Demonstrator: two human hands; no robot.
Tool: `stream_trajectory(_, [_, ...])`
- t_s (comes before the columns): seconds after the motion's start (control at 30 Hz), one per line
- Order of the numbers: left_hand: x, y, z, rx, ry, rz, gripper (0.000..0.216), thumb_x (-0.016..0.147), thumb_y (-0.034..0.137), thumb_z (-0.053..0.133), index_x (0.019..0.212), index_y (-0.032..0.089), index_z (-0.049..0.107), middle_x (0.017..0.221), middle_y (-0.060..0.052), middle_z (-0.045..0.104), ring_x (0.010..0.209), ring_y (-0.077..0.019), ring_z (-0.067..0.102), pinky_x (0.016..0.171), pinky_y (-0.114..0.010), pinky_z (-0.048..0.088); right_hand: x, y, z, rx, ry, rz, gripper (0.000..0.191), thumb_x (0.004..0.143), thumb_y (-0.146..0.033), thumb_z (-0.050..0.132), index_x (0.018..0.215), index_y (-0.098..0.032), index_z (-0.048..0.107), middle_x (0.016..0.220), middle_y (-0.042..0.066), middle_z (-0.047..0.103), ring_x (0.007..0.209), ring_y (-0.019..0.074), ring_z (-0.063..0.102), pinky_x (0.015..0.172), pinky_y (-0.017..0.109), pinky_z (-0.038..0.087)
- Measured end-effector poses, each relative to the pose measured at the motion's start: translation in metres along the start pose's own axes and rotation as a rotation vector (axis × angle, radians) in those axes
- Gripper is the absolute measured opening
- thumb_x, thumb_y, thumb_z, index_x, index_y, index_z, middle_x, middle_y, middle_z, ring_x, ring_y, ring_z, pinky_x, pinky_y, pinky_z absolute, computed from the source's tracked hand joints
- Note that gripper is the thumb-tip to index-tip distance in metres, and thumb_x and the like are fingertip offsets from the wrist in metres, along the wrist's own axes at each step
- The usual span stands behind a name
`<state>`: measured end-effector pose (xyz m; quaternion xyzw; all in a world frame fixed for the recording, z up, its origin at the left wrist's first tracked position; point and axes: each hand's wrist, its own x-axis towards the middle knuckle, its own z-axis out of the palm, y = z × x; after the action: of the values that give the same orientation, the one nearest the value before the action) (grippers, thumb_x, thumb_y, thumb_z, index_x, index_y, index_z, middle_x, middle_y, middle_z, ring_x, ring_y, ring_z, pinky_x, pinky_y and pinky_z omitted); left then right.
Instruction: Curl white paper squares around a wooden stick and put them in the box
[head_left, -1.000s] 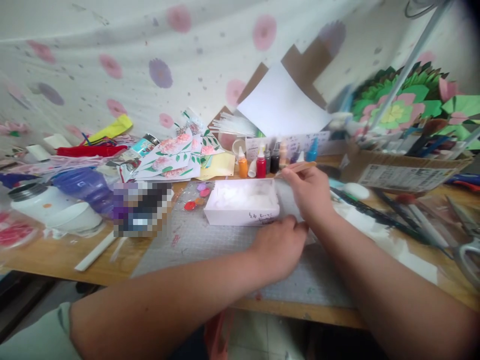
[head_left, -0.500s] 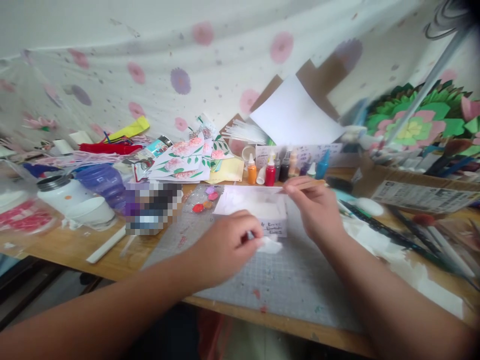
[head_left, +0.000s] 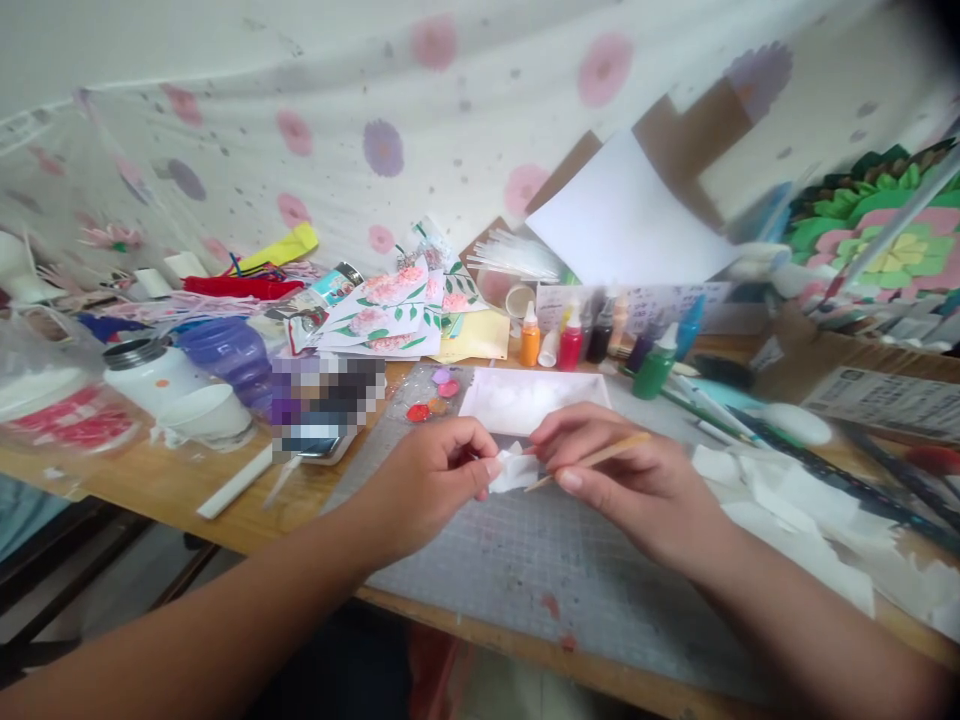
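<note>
Craft workspace, with paint bottles, cutting mat, paper flower.

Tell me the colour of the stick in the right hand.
The stick is light tan, in the head view.

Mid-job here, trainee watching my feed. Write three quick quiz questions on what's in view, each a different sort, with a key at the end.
1. Multiple choice: what does the right hand hold?
A) the green bottle
B) a thin stick
C) the yellow sheet

2. True or false: in the picture, the orange bottle stands to the left of the red bottle.

3. Fill in the colour: the left hand pinches a ____ scrap.

Key: 1. B; 2. true; 3. white.
</note>
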<state>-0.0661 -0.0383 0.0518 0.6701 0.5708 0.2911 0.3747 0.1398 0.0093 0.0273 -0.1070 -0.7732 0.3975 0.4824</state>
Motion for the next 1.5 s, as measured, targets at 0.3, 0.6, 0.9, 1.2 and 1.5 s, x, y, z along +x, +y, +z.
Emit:
stream_trajectory(0.3, [0.005,-0.002,0.002,0.046,-0.02,-0.007,0.011,0.079,0.024,0.053,0.07,0.018,0.055,0.062,0.003,0.052,0.058,-0.0122,0.047,0.054,-0.024,0.034,-0.001,0.002,-0.002,0.06,0.066,0.123,0.013,0.082,-0.011,0.064,0.075,-0.021,0.068,0.078,0.002,0.067,0.08,0.0164,0.066,0.071,0.031,0.053])
stream_trajectory(0.6, [0.0,0.0,-0.003,0.536,-0.28,0.158,0.031,0.067,0.036,0.074,0.091,0.02,0.064,0.091,-0.002,0.061,0.081,-0.0207,0.057,0.07,-0.03,0.041,0.0,0.001,-0.005,0.108,0.098,0.207,0.012,0.081,-0.013,0.065,0.072,-0.021,0.068,0.076,0.002,0.067,0.076,0.0146,0.064,0.067,0.026,0.051])
stream_trajectory(0.9, [-0.002,0.01,0.003,0.011,-0.063,0.12,0.011,0.082,0.029,0.061,0.082,0.018,0.058,0.07,0.004,0.054,0.064,-0.0103,0.049,0.06,-0.023,0.039,-0.003,0.0,0.005,0.156,0.13,0.158,0.018,0.081,-0.008,0.065,0.077,-0.023,0.074,0.076,0.001,0.068,0.082,0.0157,0.064,0.073,0.029,0.052])
stream_trajectory(1.2, [0.002,0.015,0.003,-0.052,-0.063,0.096,0.006,0.08,0.019,0.056,0.077,0.017,0.062,0.063,0.005,0.051,0.057,-0.0092,0.042,0.053,-0.022,0.033,-0.007,0.0,0.001,0.335,0.165,0.176,0.01,0.084,-0.021,0.065,0.085,-0.025,0.074,0.086,0.003,0.069,0.091,0.0201,0.062,0.083,0.038,0.051])
stream_trajectory(1.5, [0.002,0.02,0.004,0.028,-0.021,0.091,0.007,0.077,0.018,0.058,0.073,0.017,0.064,0.061,0.005,0.055,0.056,-0.0092,0.043,0.054,-0.022,0.033,-0.003,-0.006,0.001,0.157,0.19,0.153,0.013,0.085,-0.021,0.064,0.084,-0.027,0.076,0.078,0.003,0.068,0.084,0.0185,0.064,0.077,0.032,0.053])
